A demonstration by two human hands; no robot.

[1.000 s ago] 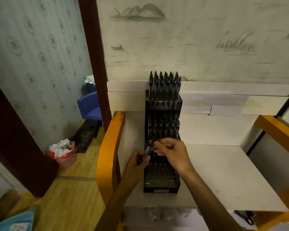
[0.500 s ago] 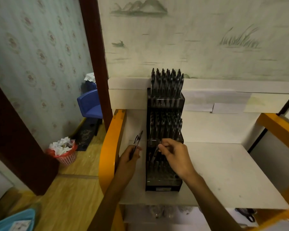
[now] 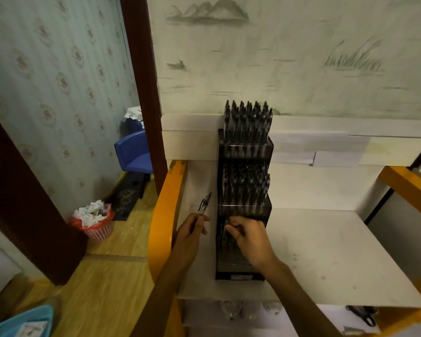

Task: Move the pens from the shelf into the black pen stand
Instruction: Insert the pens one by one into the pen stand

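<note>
A tall black plastic three-tier pen stand [image 3: 243, 242] sits on a white, scuffed shelf board [image 3: 326, 259], its back tier against the pale painted wall and its front label close to the board's near edge. To the right of the stand the white board runs bare out to a yellow wooden frame rail [image 3: 408, 183]; to the left of the stand only a narrow strip of board separates it from a curved yellow wooden arm [image 3: 161, 237], and the person's left hand [image 3: 191, 235] fills that strip. The left hand grips a few dark pens [image 3: 204, 203] in curled fingers, their ends tilted up and away, just beside the stand's left wall and not touching it. The right hand [image 3: 249, 237] hovers over the stand's lowest front tier, thumb and forefinger pinched on one dark pen [image 3: 227, 223] at the left part of that tier; whether its tip sits in a hole cannot be told. The stand's top and middle tiers stand packed with upright dark pens [image 3: 247, 122], while the front tier looks mostly dark and hard to read. Left of the stand, beyond the yellow arm, lie a wooden floor, a red mesh waste basket [image 3: 99, 228] full of crumpled paper, and a blue plastic chair [image 3: 134, 152] by a dark brown door frame [image 3: 141, 76].
</note>
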